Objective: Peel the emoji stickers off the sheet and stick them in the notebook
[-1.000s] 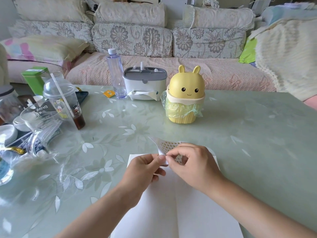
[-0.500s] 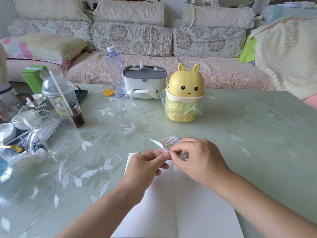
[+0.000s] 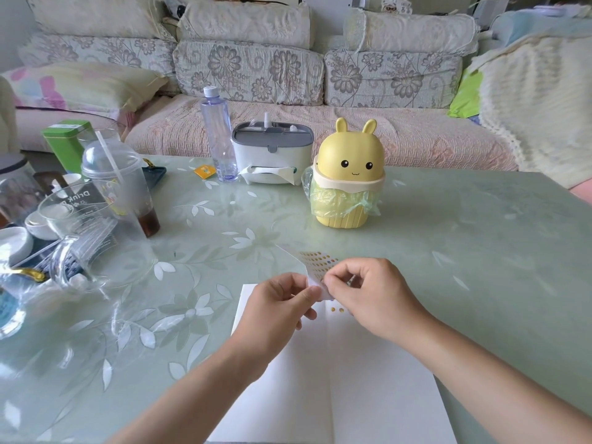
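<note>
Pinching the sticker sheet [image 3: 317, 261] between left hand [image 3: 275, 312] and right hand [image 3: 371, 296], sheet now tilting flatter than a second ago, two stickers [image 3: 337, 310] now showing on the notebook [image 3: 288, 395]

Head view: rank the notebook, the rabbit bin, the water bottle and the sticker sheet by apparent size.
1. open white paper notebook, which lies nearest the camera
2. yellow rabbit-shaped plastic bin
3. clear plastic water bottle
4. emoji sticker sheet, partly hidden, so unsure
</note>
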`<state>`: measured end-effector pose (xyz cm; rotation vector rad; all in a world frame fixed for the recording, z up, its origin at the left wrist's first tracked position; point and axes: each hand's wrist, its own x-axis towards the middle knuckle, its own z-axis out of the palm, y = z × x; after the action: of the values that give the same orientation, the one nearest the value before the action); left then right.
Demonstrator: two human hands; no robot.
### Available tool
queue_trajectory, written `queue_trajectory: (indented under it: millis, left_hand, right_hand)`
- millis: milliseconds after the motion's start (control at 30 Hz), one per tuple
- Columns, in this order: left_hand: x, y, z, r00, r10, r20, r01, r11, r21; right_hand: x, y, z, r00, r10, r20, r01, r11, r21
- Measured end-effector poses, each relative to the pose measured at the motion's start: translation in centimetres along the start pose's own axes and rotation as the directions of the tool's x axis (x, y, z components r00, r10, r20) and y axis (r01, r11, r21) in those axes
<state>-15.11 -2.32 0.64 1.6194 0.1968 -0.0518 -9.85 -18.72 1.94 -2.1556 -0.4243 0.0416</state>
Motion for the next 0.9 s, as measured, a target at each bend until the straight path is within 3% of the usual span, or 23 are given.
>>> queue_trajectory:
  millis: [100,167,233,300,333,400,467,567,667,767,900]
  left_hand:
    - [0.1,-0.5,0.1,0.984,0.033,-0.178,-0.001,0.985,0.175]
    - [0.1,-1.1,-0.1,0.927,0.208,-0.312,-0.092,0.933,0.349]
    - [0.5,-1.5,-0.9,0.808,0.517,-0.282,-0.257,0.740,0.621]
    - [1.3,-2.0,-1.8,0.760,0.638,-0.125,-0.315,0.530,0.788]
    - [1.7,-2.1,-2.2,0.794,0.607,-0.035,-0.338,0.488,0.805]
    - [2.0,-2.5,-2.7,0.889,0.444,0.108,-0.353,0.518,0.779]
    - [2.0,-3.2,-2.8,0.929,0.305,0.210,-0.344,0.505,0.792]
    - [2.1,-3.6,-2.9,0.936,0.256,0.242,-0.332,0.415,0.847]
    - [2.2,-3.2,-2.5,0.942,0.266,0.207,-0.299,0.382,0.874]
    - [2.4,-2.8,-1.4,0.924,0.307,0.226,-0.334,0.364,0.870]
    - [2.6,-2.9,0.8,0.896,0.283,0.342,-0.424,0.315,0.849]
  right_hand:
    - [0.0,0.3,0.3,0.996,-0.092,0.007,0.092,0.993,-0.067]
    - [0.1,0.7,0.6,0.982,-0.188,0.025,0.189,0.962,-0.196]
    - [0.3,1.0,1.1,0.973,-0.219,0.080,0.232,0.934,-0.273]
    - [0.5,1.2,1.6,0.967,-0.201,0.156,0.241,0.920,-0.309]
    - [0.5,1.3,1.9,0.966,-0.176,0.191,0.233,0.914,-0.332]
    - [0.5,1.2,2.1,0.963,-0.119,0.242,0.203,0.910,-0.361]
    - [0.4,1.3,2.4,0.960,-0.071,0.269,0.169,0.917,-0.362]
    - [0.2,1.3,2.4,0.966,-0.017,0.256,0.094,0.952,-0.290]
    - [0.3,1.8,0.8,0.995,0.007,0.102,0.016,0.974,-0.225]
    - [0.3,3.0,-2.1,0.999,0.011,-0.032,-0.021,0.951,-0.308]
    - [-1.2,5.4,-4.8,0.996,0.052,-0.068,-0.077,0.896,-0.438]
